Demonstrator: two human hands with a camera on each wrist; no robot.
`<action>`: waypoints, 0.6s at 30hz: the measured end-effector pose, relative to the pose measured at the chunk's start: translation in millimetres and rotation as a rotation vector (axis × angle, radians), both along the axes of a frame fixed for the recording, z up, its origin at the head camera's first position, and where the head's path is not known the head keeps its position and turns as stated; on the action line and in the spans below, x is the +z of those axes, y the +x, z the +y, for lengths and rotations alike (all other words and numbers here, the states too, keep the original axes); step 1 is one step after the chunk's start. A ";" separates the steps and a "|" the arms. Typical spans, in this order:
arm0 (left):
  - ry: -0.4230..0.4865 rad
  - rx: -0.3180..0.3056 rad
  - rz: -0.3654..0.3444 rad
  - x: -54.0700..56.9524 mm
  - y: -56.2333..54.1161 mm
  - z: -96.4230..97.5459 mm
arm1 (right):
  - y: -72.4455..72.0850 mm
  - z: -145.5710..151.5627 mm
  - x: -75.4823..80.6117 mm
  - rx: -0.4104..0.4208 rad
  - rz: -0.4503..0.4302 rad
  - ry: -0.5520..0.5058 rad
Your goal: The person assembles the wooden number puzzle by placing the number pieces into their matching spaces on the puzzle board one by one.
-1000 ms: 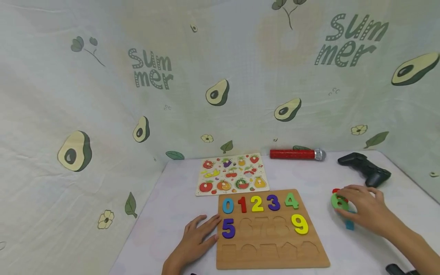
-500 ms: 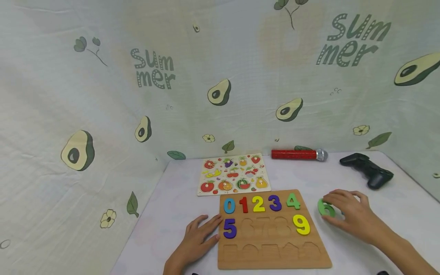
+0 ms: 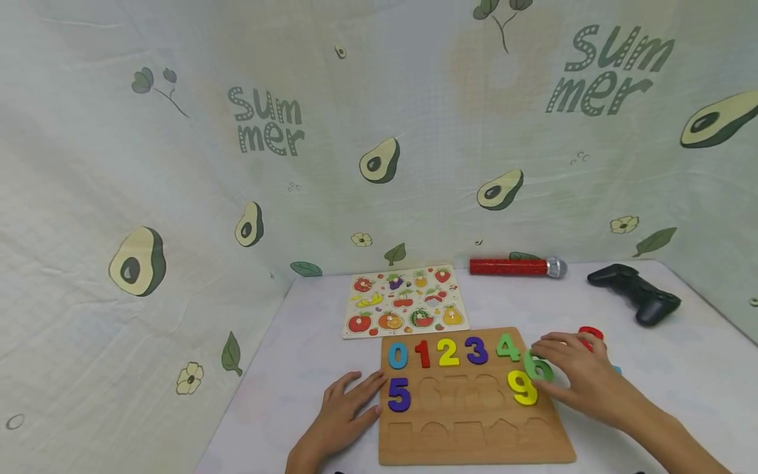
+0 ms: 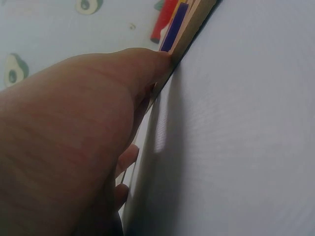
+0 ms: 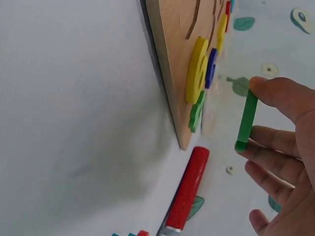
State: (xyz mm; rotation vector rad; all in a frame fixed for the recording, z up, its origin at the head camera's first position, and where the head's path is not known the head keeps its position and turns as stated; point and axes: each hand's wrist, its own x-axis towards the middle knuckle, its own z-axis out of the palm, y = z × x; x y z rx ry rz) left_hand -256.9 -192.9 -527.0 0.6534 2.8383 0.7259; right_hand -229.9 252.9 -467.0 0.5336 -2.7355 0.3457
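Note:
My right hand [image 3: 583,378] pinches a green number 6 [image 3: 537,367] between thumb and fingers, over the right edge of the wooden number board [image 3: 474,447]. In the right wrist view the green 6 [image 5: 247,120] is held edge-on, raised off the board. A yellow 9 [image 3: 523,388] lies just left of it, below a green 4 [image 3: 507,347]. Along the top row sit a blue 0, a red 1, a yellow 2 [image 3: 448,353] and a purple 3. My left hand [image 3: 340,418] rests at the board's left edge beside a purple 5 [image 3: 399,395], fingers spread and touching the edge.
Behind the board lies a fruit peg puzzle [image 3: 405,301]. A red microphone [image 3: 515,266] and a black game controller [image 3: 633,293] are at the back right. A red piece [image 3: 592,334] and a partly hidden blue piece [image 3: 617,370] lie beyond the right hand.
My right hand has lifted the green 6 away from the red and blue pieces and carried it left to the board's edge. The left hand stays at the board's left edge.

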 end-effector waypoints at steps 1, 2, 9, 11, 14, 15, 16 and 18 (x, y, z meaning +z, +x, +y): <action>0.002 0.001 0.000 -0.1 0.0 0.2 | 0.0 -2.3 0.3 0.000 -0.004 0.005; 0.002 0.003 -0.001 -0.2 -0.1 0.3 | 0.0 -4.4 0.9 0.001 -0.005 0.007; -0.002 0.007 -0.005 -1.1 -0.3 1.6 | -0.8 -14.2 2.1 0.004 -0.027 0.008; -0.001 0.004 -0.004 -0.8 0.2 1.6 | -1.0 -16.5 1.9 0.008 -0.033 0.005; 0.003 -0.003 0.001 0.0 1.0 1.3 | -1.3 -19.9 1.3 0.017 -0.043 -0.007; 0.002 -0.004 0.004 0.3 1.2 1.2 | -1.6 -21.2 1.1 0.020 -0.046 -0.010; 0.001 -0.005 0.006 0.7 1.5 1.1 | -1.7 -22.5 1.1 0.022 -0.048 -0.014; 0.002 -0.006 0.011 1.5 1.7 0.9 | -1.8 -25.0 1.2 0.026 -0.051 -0.020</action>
